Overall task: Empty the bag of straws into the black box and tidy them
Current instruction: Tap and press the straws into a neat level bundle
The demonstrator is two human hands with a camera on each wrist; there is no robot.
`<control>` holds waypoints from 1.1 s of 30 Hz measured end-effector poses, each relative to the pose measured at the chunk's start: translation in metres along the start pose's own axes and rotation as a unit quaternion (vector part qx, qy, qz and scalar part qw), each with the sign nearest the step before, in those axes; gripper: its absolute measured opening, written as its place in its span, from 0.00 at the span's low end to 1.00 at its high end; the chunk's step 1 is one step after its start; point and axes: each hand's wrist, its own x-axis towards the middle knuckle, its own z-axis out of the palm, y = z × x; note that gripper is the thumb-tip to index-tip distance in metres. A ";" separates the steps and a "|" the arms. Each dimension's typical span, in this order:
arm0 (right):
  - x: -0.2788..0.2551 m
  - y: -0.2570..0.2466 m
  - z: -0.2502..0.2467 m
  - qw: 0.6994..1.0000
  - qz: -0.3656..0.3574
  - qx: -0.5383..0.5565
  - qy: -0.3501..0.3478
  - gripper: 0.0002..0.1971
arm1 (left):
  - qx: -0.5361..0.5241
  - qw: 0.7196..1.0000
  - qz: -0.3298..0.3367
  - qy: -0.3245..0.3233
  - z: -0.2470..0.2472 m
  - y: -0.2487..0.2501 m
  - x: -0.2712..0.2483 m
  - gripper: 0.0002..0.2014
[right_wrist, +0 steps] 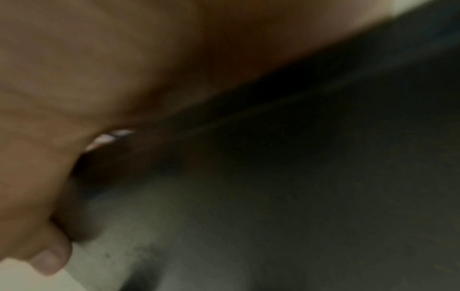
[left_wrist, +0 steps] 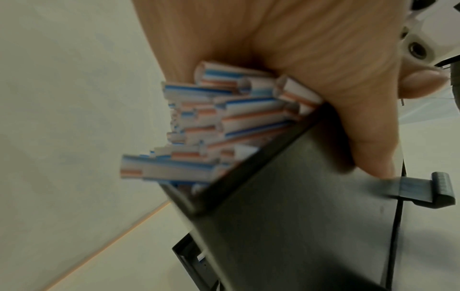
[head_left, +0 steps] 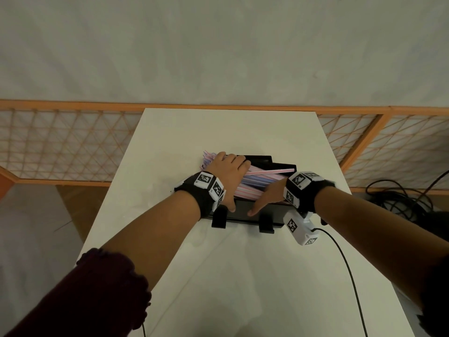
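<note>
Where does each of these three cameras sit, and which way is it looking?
Head: worn on the head, looking down at the white table, black box and straws; both forearms, left hand and right hand show.
Left wrist: under the wrist, looking along the palm at the straw ends; thumb on the box wall.
Right wrist: blurred and dark; palm and thumb against the box.
Shared: head and left wrist both show straws and box.

Pink-and-blue-striped straws point(head_left: 257, 183), black box point(head_left: 257, 159)

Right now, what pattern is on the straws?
The straws are white with lengthwise blue and orange-red stripes, clearest in the left wrist view.
</note>
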 end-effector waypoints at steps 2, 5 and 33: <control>-0.002 0.000 -0.003 1.000 -0.009 0.016 -0.005 0.79 | -0.002 1.000 -0.002 0.002 0.000 0.000 0.000 0.61; -0.008 -0.003 -0.005 1.000 -0.016 0.009 -0.010 0.77 | 0.001 1.000 -0.005 0.001 0.000 0.000 -0.001 0.62; -0.037 0.013 -0.039 0.977 -0.125 -0.150 0.085 0.33 | -0.030 0.999 0.010 0.008 -0.010 -0.011 0.002 0.66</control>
